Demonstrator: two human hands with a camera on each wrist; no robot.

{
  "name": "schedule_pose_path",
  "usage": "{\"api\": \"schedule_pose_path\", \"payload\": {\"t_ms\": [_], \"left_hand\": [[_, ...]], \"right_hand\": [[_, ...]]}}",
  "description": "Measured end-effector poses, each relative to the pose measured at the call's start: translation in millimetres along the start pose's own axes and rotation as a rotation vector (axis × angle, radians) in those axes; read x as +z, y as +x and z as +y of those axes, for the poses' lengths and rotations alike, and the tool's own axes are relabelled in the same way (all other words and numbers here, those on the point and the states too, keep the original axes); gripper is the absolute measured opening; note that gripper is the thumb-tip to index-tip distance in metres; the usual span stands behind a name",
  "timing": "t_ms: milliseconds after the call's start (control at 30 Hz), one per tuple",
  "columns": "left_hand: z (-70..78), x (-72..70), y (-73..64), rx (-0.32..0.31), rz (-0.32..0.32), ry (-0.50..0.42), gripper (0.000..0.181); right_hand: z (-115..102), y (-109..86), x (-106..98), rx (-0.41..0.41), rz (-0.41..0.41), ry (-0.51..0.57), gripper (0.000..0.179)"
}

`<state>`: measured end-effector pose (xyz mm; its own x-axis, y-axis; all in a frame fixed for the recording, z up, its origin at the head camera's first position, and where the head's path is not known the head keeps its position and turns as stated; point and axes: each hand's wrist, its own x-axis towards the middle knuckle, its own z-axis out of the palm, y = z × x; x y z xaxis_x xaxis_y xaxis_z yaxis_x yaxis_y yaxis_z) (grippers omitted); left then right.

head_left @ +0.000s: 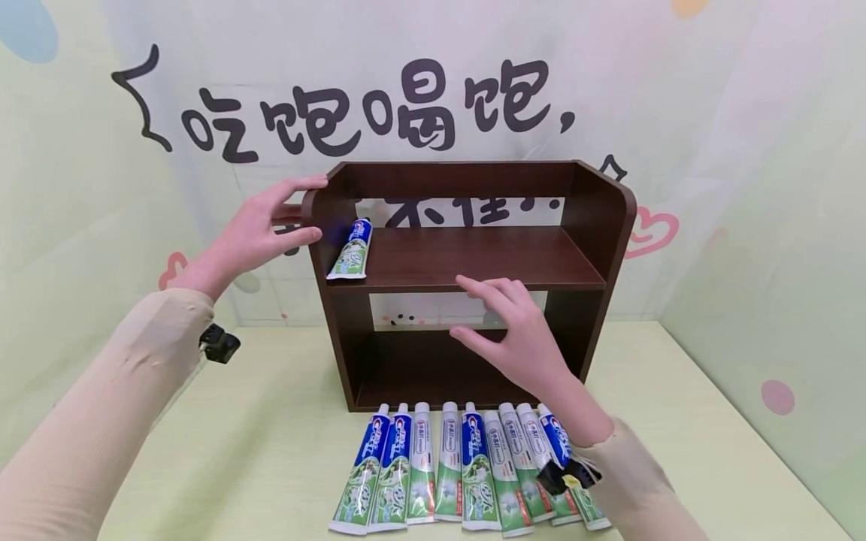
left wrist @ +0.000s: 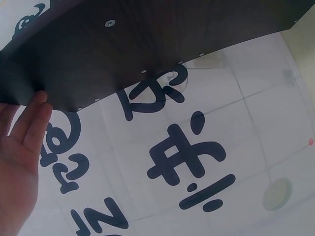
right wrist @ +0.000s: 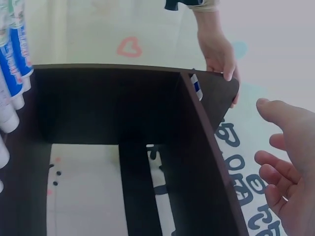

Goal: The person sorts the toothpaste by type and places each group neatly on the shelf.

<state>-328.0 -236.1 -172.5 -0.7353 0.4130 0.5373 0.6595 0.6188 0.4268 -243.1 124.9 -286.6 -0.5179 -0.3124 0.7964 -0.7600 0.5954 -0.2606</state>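
Reads “吃饱喝饱,” in large black characters across the wall (head_left: 365, 45) at twelve o'clock. Continues below, partly hidden by the shelf unit (head_left: 473, 255). Shows “Crest” on blue-and-green toothpaste tubes (head_left: 368, 469) at six o'clock, “小苏打” on white-and-green tubes (head_left: 449, 462) among them. Blurs on a lone tube (head_left: 350, 249) at nine o'clock.

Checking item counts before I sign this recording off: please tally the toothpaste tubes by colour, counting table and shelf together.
Blue-and-green tubes: 5 (4 on the table, 1 on the shelf)
White-and-green tubes: 5, all on the table
Total: 10
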Motion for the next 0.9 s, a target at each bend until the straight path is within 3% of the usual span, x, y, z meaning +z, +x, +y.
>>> {"api": "schedule_pose_path", "payload": {"t_ms": [467,900], "left_hand": [[-0.8,-0.4,0.1,-0.008,-0.003,0.007,0.065],[-1.4,0.0,-1.3,-0.014,-0.001,-0.013,0.064]], "right_hand": [[28.9,-55.3,-12.3,0.081,-0.049,-0.105,0.069],[38.4,-93.0,-29.1,0.123,-0.103,-0.216,0.076]]}}
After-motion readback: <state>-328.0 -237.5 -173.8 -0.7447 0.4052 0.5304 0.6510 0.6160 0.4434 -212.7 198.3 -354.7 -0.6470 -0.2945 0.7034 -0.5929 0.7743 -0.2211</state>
